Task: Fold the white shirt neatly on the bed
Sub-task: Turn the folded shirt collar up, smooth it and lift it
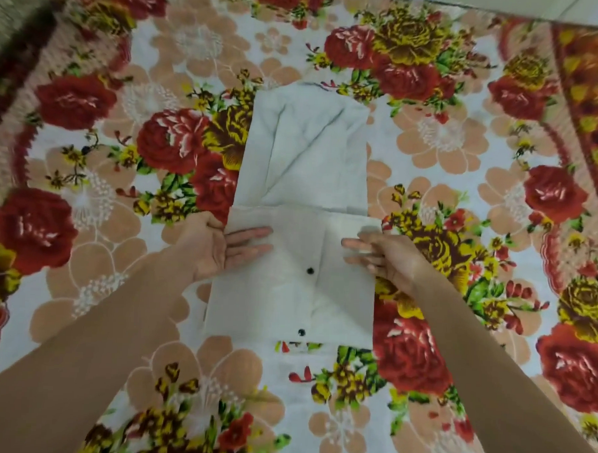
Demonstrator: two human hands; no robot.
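- The left hand [219,247] lies at the left edge of the white shirt [301,209], palm turned up and in, fingers [253,233] straight and held together across the cloth. The thumb sits at the edge of the folded-over panel, but I cannot tell whether it is tucked under it. The hand looks placed to pin that side flat so the fold does not slide.
- The white shirt lies in the middle of the bed [98,202], on its floral cover, already narrowed to a long strip. Its near part has been turned over onto itself, so the placket faces up with two dark buttons [310,270] showing, one near the middle and one close to the near edge. The far part carries slanting creases where side panels or sleeves seem tucked in.
- The straight cross edge between the two parts runs just beyond both hands, which probably explains their position: each guards one end of that edge.
- The right hand [388,260] rests on the right edge of the turned-over part, palm down, fingers loosely spread and slightly curled, tips pressing the cloth rather than pinching it.
- My reading is that the fold is well along, with smoothing or one more turn left.
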